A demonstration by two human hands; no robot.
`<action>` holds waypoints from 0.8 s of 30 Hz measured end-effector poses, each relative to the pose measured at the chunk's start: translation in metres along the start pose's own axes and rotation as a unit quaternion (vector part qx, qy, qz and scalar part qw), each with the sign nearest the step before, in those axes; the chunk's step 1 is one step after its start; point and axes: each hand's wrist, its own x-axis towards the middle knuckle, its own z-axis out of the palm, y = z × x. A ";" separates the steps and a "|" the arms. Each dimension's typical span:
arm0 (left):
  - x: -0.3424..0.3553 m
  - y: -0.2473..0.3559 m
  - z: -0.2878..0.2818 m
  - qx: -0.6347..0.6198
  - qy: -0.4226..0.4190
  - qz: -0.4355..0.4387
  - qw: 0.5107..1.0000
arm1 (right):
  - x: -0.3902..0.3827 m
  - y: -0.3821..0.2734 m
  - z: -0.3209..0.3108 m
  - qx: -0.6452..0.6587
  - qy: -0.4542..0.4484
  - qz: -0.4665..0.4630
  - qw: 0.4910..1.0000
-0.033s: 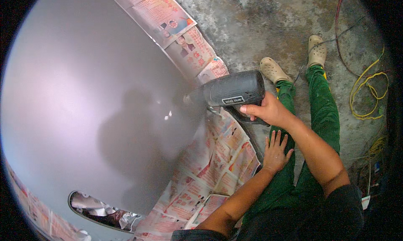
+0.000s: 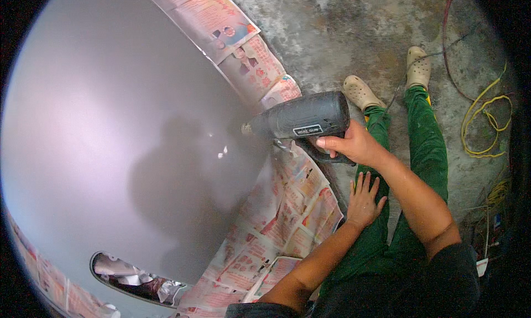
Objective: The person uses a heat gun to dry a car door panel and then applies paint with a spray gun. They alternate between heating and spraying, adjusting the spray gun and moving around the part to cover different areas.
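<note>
Heat gun [image 2: 301,119], chunky rigid plastic, probably front-heavy, so the handle's the spot to grab. Right hand [image 2: 354,146] has fingers wrapped tight there, nozzle near the grey panel [image 2: 110,124]. Left hand [image 2: 364,199] lies flat, holding nothing, on a green trouser leg [image 2: 428,146].

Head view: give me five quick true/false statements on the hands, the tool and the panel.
1. The right hand grips a dark grey heat gun. True.
2. The heat gun's nozzle points at the person's feet. False: it points at the grey painted panel.
3. The left hand also holds the tool. False: it rests flat on the green trouser leg, fingers spread.
4. Newspaper sheets lie along the panel's edge. True.
5. The yellow cable lies on the panel. False: it lies coiled on the concrete floor, to the person's right.
</note>
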 end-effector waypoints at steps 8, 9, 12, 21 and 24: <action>-0.001 -0.012 -0.016 -0.017 0.007 0.003 1.000 | 0.011 -0.010 0.015 -0.002 0.008 -0.013 1.000; -0.002 -0.012 -0.016 -0.017 0.013 0.006 1.000 | 0.011 -0.012 0.017 0.009 -0.001 -0.032 0.999; -0.001 -0.014 -0.018 -0.014 0.001 0.008 1.000 | 0.009 -0.014 0.018 0.033 0.001 -0.045 0.998; -0.001 -0.014 -0.019 -0.026 0.014 0.009 1.000 | 0.010 -0.012 0.009 0.064 0.020 -0.060 0.996; 0.000 -0.014 -0.020 -0.023 0.005 0.006 1.000 | 0.008 -0.012 0.009 0.053 0.022 -0.046 0.997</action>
